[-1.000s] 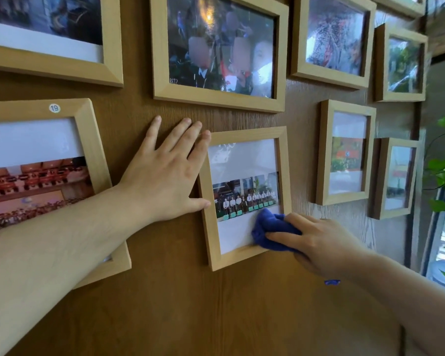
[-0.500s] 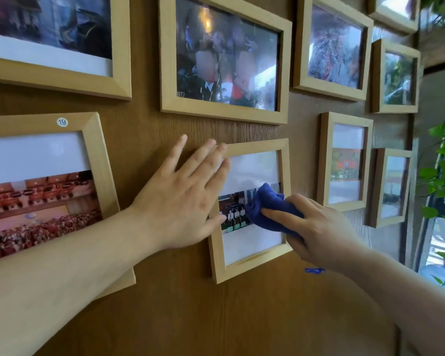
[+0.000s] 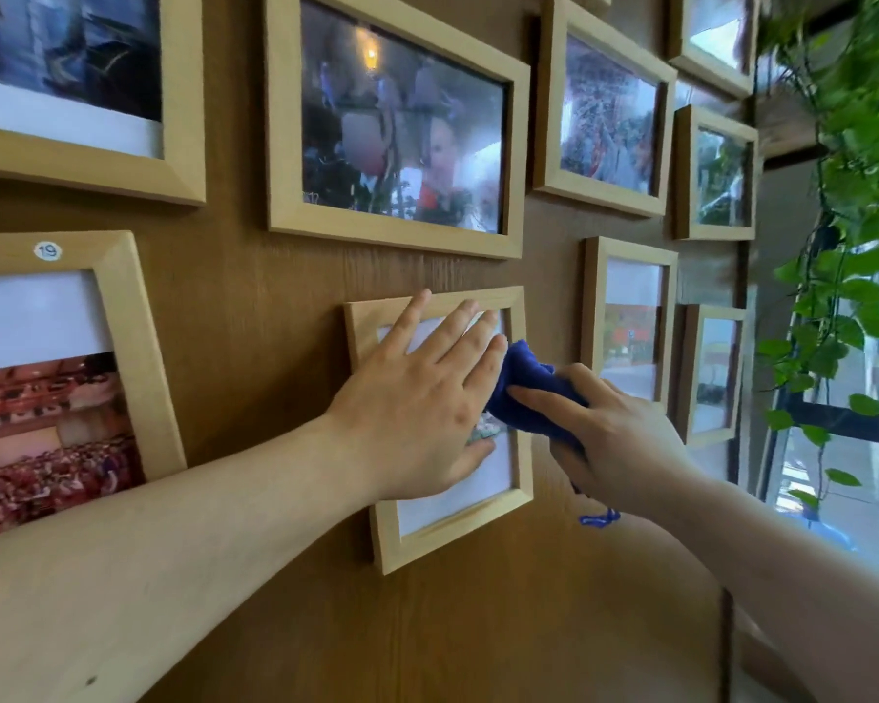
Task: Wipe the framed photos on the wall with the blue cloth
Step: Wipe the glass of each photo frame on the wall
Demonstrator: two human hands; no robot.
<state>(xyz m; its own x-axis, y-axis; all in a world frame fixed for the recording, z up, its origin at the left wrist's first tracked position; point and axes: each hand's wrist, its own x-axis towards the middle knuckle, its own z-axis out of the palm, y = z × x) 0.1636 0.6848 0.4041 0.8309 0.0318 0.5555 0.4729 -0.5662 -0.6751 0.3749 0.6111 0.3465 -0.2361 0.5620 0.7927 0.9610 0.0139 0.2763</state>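
Note:
A small light-wood framed photo (image 3: pixel 450 522) hangs at the centre of the brown wooden wall (image 3: pixel 255 317). My left hand (image 3: pixel 422 403) lies flat on it, fingers spread, covering most of its glass and its left side. My right hand (image 3: pixel 615 443) grips a bunched blue cloth (image 3: pixel 526 393) and presses it against the frame's right edge, just beside my left fingertips. A blue thread (image 3: pixel 600 519) of the cloth dangles below my right wrist.
Several other wooden frames surround it: a large one (image 3: pixel 397 235) directly above, one marked 19 (image 3: pixel 128 317) to the left, two narrow ones (image 3: pixel 592 307) to the right. A trailing green plant (image 3: pixel 843 235) and a window (image 3: pixel 833 499) stand at the far right.
My left hand has slid rightward from the frame's left border onto its glass. My right hand with the cloth has risen from the lower right corner to the frame's upper right side.

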